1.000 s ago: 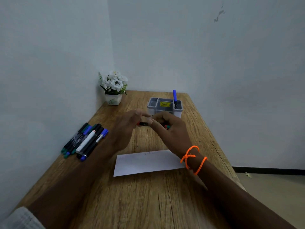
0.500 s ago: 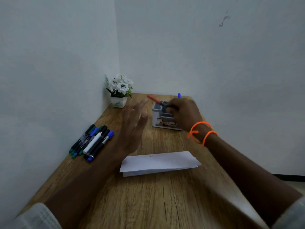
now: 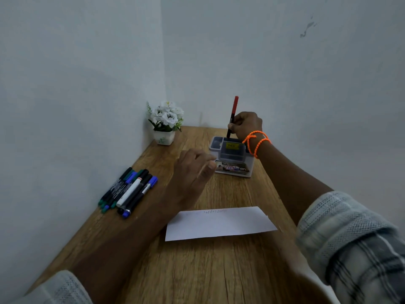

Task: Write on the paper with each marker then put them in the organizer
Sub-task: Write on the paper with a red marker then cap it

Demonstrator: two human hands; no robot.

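Right hand (image 3: 246,126) grips red marker (image 3: 232,116) upright over organizer (image 3: 232,159); left hand (image 3: 192,170) relaxed, empty. Several markers (image 3: 129,189) left of organizer remain unused.

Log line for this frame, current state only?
right hand: lowering red marker into organizer | left hand: free | loose markers: table left

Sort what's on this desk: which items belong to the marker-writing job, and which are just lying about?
Belongs to the job:
red marker, gripped by right hand
organizer
paper
pile of markers

Just lying about:
flower pot
orange bracelets
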